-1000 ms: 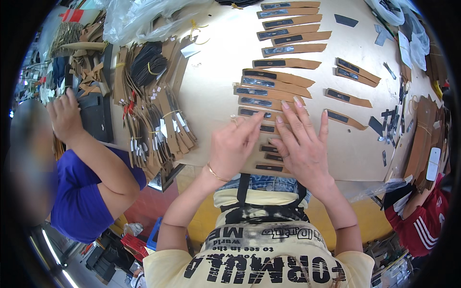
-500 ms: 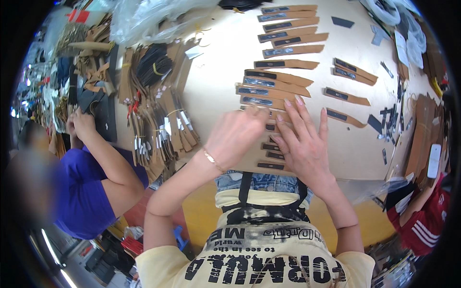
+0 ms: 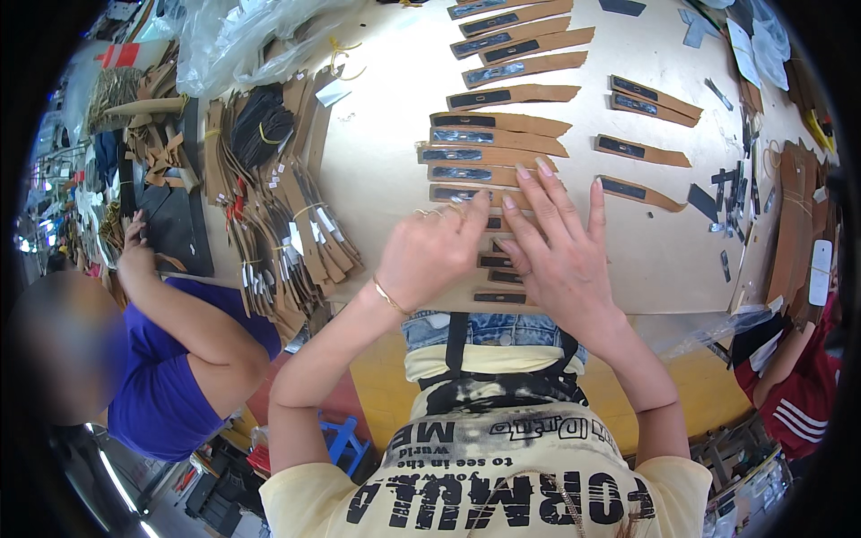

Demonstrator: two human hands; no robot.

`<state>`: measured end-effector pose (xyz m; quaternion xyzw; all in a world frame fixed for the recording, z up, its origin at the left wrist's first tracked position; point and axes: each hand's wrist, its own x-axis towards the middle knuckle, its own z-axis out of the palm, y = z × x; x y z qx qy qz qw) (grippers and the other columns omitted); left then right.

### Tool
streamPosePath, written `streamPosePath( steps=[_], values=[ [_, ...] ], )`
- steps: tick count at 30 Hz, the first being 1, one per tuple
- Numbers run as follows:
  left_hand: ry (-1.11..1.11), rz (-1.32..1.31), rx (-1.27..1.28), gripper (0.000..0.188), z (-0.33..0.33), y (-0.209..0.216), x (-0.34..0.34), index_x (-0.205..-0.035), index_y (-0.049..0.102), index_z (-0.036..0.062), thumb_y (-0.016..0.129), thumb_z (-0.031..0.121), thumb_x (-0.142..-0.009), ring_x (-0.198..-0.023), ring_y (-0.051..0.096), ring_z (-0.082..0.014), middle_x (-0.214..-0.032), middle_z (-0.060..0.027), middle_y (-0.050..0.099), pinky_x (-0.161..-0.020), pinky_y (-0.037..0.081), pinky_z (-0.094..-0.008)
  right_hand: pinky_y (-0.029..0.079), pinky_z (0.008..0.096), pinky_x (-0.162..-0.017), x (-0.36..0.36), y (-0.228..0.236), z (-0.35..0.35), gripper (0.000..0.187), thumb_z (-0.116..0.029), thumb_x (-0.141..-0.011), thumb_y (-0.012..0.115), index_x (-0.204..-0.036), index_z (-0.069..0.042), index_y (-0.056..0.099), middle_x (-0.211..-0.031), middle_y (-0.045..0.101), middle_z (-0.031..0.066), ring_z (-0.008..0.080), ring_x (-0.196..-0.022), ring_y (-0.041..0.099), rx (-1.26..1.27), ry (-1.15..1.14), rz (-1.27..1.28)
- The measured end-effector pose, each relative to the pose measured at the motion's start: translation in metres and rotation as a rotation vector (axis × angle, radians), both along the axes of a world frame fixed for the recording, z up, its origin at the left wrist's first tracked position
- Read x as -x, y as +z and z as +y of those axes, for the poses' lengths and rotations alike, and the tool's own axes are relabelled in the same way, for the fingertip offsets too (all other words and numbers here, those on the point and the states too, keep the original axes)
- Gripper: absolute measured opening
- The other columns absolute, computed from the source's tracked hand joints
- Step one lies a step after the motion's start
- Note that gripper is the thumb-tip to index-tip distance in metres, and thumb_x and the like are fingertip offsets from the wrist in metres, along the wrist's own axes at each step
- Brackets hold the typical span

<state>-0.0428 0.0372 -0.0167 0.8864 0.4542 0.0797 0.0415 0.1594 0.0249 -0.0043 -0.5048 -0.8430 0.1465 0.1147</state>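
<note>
A column of brown leather-like strips, each with a dark patch at its left end, runs up the table; some patches look shiny. My left hand (image 3: pixel 430 244) is closed, its index finger bent down beside a strip with a shiny patch (image 3: pixel 456 193). Whatever its fingers may hold is hidden. My right hand (image 3: pixel 567 242) lies open across the strips, fingers spread, pressing on their brown ends. Below my fingers, more strips with dark patches (image 3: pixel 499 298) show partly between the hands.
Right of the column lie several separate strips (image 3: pixel 641 151) and scattered dark scraps (image 3: pixel 726 211). Bundled brown strips (image 3: pixel 309 220) and a tied black bundle (image 3: pixel 262 125) sit left, below clear plastic (image 3: pixel 242 54). A person in purple (image 3: pixel 193 359) works at left; a person in red (image 3: pixel 798 394) is at right.
The view has shifted, so the strips sit slightly higher and further left. My left hand has moved slightly down along the column; my right hand stays spread on the strips.
</note>
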Motion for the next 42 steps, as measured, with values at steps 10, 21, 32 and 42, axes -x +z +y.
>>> streamPosePath(
  steps=[10,21,32,42],
  values=[
    [0.585,-1.017,0.526,0.012,0.003,0.012,0.004,-0.109,0.061,0.0058,0.059,0.009,-0.098,-0.053,0.047,-0.0117,-0.068,-0.0006,0.054,-0.048,0.036,-0.0257,0.009,0.0642,-0.121,-0.001,0.001,0.000,0.036,-0.031,-0.097,0.063,-0.127,-0.011,0.067,-0.153,0.047,0.0089,0.0247,-0.149,0.034,0.018,-0.004,-0.015],
    [0.746,-1.126,0.469,0.016,-0.005,0.017,0.019,-0.091,0.054,0.0099,0.066,0.019,-0.098,-0.054,0.044,-0.0083,-0.061,-0.0027,0.049,-0.048,0.035,-0.0267,0.008,0.0643,-0.122,-0.007,0.000,0.003,0.037,-0.032,-0.097,0.063,-0.129,-0.015,0.067,-0.153,0.049,0.0041,0.0232,-0.148,0.035,0.000,0.025,-0.018],
    [0.735,-1.181,0.613,0.018,-0.001,-0.001,0.005,-0.090,0.062,0.0064,0.061,0.019,-0.103,-0.054,0.051,-0.0070,-0.062,-0.0018,0.055,-0.048,0.040,-0.0262,0.011,0.0618,-0.122,-0.007,0.002,0.001,0.039,-0.032,-0.095,0.067,-0.131,-0.017,0.065,-0.153,0.049,0.0040,0.0228,-0.149,0.035,0.010,0.018,-0.040],
    [0.667,-0.977,0.139,0.040,0.006,0.004,0.024,-0.067,0.050,0.0050,0.064,0.020,-0.101,-0.048,0.045,-0.0147,-0.058,-0.0004,0.050,-0.045,0.034,-0.0280,0.017,0.0586,-0.122,-0.008,0.000,0.003,0.042,-0.031,-0.095,0.067,-0.133,-0.015,0.063,-0.153,0.049,0.0045,0.0216,-0.147,0.038,-0.003,0.059,-0.048]
  ],
)
